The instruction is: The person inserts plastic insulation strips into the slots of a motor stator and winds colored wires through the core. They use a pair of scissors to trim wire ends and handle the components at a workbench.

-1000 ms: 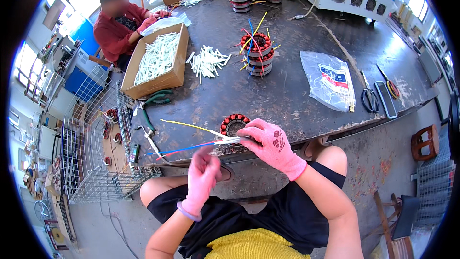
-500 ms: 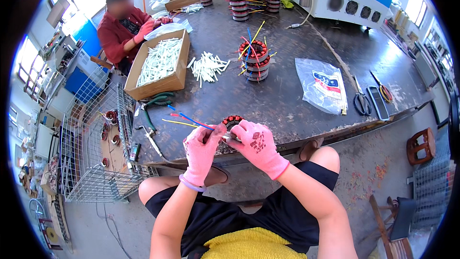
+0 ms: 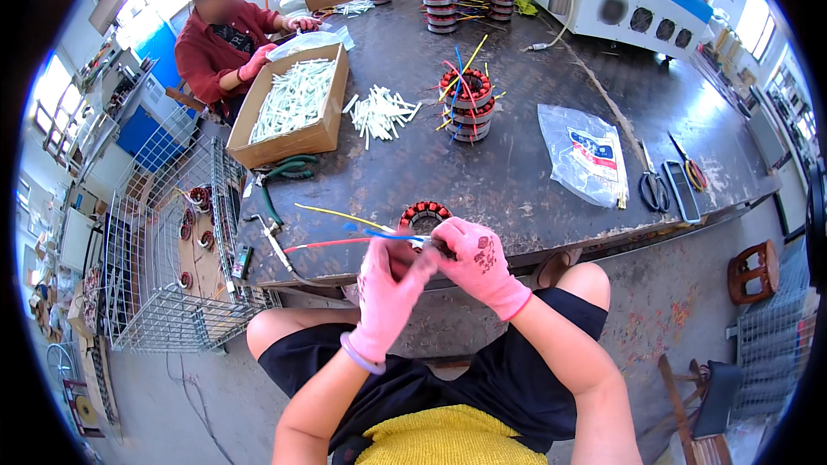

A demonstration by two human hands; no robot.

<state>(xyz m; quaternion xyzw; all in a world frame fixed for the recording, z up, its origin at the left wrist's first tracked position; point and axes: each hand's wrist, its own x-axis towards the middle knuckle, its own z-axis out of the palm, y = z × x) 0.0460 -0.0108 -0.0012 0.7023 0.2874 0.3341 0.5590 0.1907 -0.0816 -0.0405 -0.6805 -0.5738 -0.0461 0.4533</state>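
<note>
A clear plastic bag with a blue-red label lies right.

Both hands are in pink knit gloves. The right grip has dark smudgy marks across the back, and the left grip has a lilac band at the cuff. Forearms are bare below that. There's also a yellow knit top and black shorts.

Bare tabletop between coil stack and plastic bag; cardboard box blocks left.
</note>
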